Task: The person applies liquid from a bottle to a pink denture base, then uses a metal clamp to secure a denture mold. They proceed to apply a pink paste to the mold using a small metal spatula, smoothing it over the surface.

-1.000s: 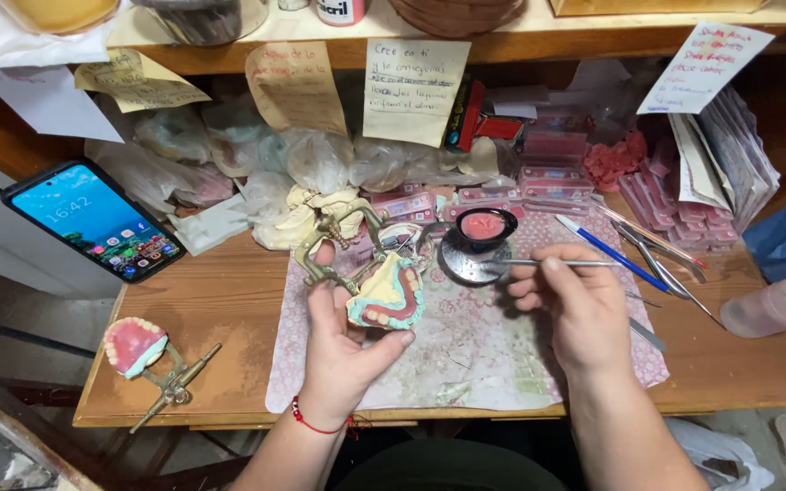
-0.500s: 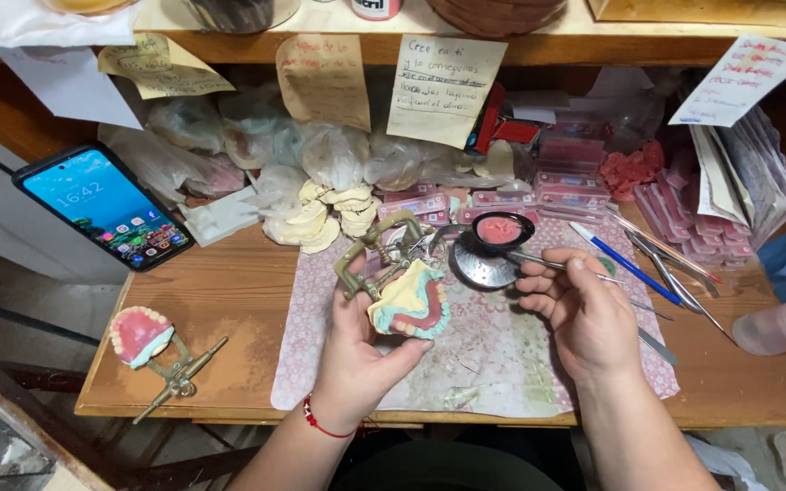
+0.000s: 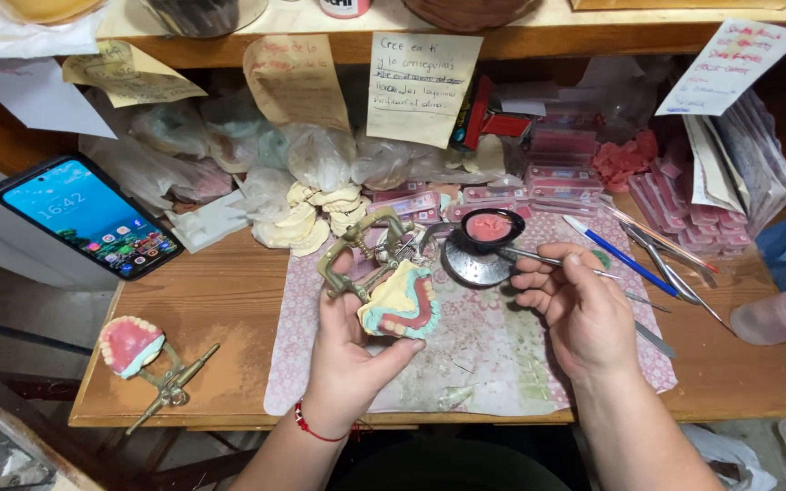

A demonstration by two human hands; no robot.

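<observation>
My left hand grips a plaster dental cast with a pink and teal wax rim, mounted on a brass hinged articulator, held over a patterned mat. My right hand pinches a thin metal instrument whose tip reaches a small black dish of pink wax sitting above a round metal lid. The two hands are a short way apart.
A second denture model on an articulator lies at the desk's left. A lit smartphone leans at far left. Pens and metal tools lie right, beside a plastic bottle. Bagged plaster casts, pink tooth cards and paper notes crowd the back.
The view has shifted slightly. My left hand holds the cast in much the same place. My right hand keeps the instrument's tip at the pink wax dish.
</observation>
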